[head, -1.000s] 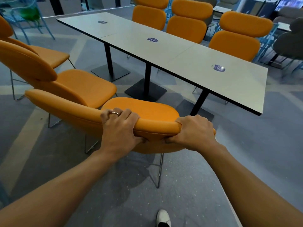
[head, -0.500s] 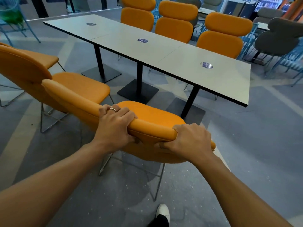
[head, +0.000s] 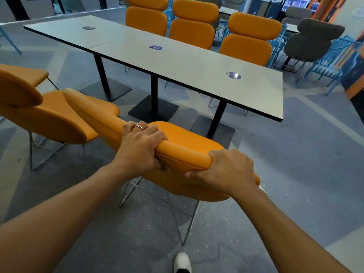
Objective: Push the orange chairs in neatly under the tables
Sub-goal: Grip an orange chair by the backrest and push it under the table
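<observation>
I hold an orange chair [head: 183,143] by the top of its backrest, on the near side of a long grey table [head: 197,64]. My left hand [head: 140,147] grips the backrest's middle and wears a ring. My right hand [head: 230,170] grips its right end. The chair's seat points at the table's right end but stands apart from it, short of the black table leg [head: 217,117]. A second orange chair [head: 59,113] stands to the left, also pulled out. Three orange chairs [head: 192,28] sit tucked in along the table's far side.
Black pedestal bases [head: 153,109] stand under the table. A grey chair [head: 311,40] and blue metal chairs [head: 332,60] are at the back right. My white shoe [head: 183,262] shows at the bottom. Open grey floor lies to the right.
The chair in my hands has swung and shifted to the right, away from the neighbouring orange chair, and now lines up nearer the table's right end. Both hands kept their grip.
</observation>
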The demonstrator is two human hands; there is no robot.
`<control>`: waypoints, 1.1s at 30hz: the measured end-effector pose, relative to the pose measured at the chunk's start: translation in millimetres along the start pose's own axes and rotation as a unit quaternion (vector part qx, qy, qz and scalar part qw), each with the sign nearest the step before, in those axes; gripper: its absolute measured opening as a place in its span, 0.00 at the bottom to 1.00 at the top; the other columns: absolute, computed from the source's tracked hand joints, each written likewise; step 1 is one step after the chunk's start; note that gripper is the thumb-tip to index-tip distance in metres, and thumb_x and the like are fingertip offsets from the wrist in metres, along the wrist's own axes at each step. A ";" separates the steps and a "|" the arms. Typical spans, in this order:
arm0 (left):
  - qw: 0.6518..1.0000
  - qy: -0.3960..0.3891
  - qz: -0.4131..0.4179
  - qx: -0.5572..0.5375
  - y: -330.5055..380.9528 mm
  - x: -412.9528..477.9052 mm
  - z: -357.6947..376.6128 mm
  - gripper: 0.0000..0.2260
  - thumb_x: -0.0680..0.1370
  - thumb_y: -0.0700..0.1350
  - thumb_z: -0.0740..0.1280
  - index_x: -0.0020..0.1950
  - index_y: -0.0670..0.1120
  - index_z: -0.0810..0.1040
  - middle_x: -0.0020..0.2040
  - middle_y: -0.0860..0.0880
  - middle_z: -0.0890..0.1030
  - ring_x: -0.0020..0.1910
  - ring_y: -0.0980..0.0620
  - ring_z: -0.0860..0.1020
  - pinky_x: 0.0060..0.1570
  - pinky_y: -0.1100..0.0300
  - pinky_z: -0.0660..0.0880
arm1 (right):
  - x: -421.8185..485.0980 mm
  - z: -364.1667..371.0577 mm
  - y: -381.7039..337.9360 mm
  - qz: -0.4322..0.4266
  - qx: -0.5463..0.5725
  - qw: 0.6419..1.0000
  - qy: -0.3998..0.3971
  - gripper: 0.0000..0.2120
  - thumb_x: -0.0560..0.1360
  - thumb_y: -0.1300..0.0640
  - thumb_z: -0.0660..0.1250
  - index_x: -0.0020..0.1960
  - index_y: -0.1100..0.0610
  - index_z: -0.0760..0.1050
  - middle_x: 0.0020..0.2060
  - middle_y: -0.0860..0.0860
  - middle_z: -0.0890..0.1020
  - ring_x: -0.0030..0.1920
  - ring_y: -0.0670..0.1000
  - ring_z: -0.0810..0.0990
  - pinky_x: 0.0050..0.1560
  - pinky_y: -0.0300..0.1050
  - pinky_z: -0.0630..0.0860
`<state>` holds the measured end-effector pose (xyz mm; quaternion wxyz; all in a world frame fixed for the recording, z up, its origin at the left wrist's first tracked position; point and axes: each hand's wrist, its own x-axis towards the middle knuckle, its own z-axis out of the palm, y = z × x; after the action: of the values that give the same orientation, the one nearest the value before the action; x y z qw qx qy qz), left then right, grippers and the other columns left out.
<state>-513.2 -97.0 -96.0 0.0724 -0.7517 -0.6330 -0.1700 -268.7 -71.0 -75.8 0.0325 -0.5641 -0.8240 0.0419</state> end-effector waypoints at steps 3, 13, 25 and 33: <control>1.000 0.002 0.003 0.004 -0.3 -1.6 1.7 0.29 0.59 0.70 0.69 0.53 0.56 0.77 0.49 0.55 0.77 0.53 0.48 0.73 0.57 0.49 0.59 | 0.5 1.9 1.4 -0.004 0.009 1.000 0.002 0.38 0.61 0.15 0.55 0.49 0.45 0.79 0.38 0.44 0.79 0.38 0.45 0.76 0.43 0.45 0.78; 0.999 -0.050 0.007 -0.021 -4.3 -5.9 -6.7 0.30 0.61 0.70 0.68 0.60 0.58 0.74 0.56 0.56 0.77 0.61 0.48 0.71 0.62 0.47 0.59 | -1.9 1.3 -1.5 -0.004 0.011 1.000 -0.021 0.32 0.64 0.19 0.61 0.49 0.46 0.75 0.41 0.45 0.78 0.41 0.48 0.76 0.43 0.45 0.75; 0.990 -0.136 -0.020 0.034 -86.3 -4.1 -40.0 0.42 0.58 0.77 0.57 0.70 0.61 0.66 0.67 0.53 0.71 0.71 0.45 0.63 0.69 0.43 0.47 | 6.5 -6.5 -47.0 -0.030 0.081 0.995 -0.039 0.38 0.66 0.17 0.47 0.53 0.45 0.75 0.42 0.45 0.78 0.42 0.47 0.77 0.49 0.52 0.78; 0.990 -0.120 0.059 0.032 -124.0 -1.2 -32.6 0.39 0.60 0.67 0.74 0.68 0.58 0.68 0.66 0.49 0.73 0.68 0.40 0.66 0.67 0.38 0.50 | 6.3 20.8 -109.0 0.140 -0.011 0.985 0.103 0.48 0.64 0.14 0.38 0.52 0.48 0.80 0.47 0.48 0.83 0.51 0.53 0.77 0.61 0.59 0.68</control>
<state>-639.7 -85.4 -79.2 0.0295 -0.7999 -0.5970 -0.0535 -374.1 -105.0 -85.0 0.1050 -0.6757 -0.7294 -0.0213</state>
